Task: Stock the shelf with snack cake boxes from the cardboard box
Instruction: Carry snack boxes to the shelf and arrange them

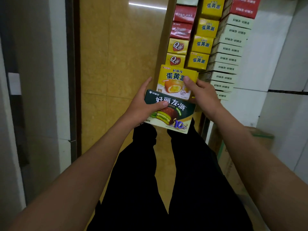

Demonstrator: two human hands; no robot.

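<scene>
Bottom of frame, nearest: two bare forearms reach up toward centre, over legs in black trousers point(175, 180) that fill the lower middle. A brown corrugated cardboard box point(233, 157) sits at lower right, mostly hidden behind the right forearm; contents not visible.

Centre of frame: the left hand point(141, 105) grips a dark green flat rectangular snack cake box point(173, 112) printed with a green-filled chocolate cake. Thumb lies across the top face, fingers wrap under the left edge. Box is held flat and tilted, face toward the camera.

Just above it, the right hand point(203, 94) grips a yellow rectangular snack cake box point(176, 82) with a picture of a filled cake. Thumb presses on the front face near the upper right corner, fingers curl behind the right side. The green box's upper edge overlaps the yellow box's lower edge; whether they touch is unclear.

Upper centre to upper right, beyond the hands: shelf stock in columns running away. A column of small yellow cartons with a red heart logo point(176, 53), followed by red cartons point(183, 22). Beside it, a column of yellow cartons with blue lettering point(205, 35). Rightmost, a stack of white-edged cartons point(230, 50), red ones at the top.

Upper middle: tan tiled floor point(120, 47) with a light glare streak. Left edge: grey wall and dark door frame point(73, 72).
</scene>
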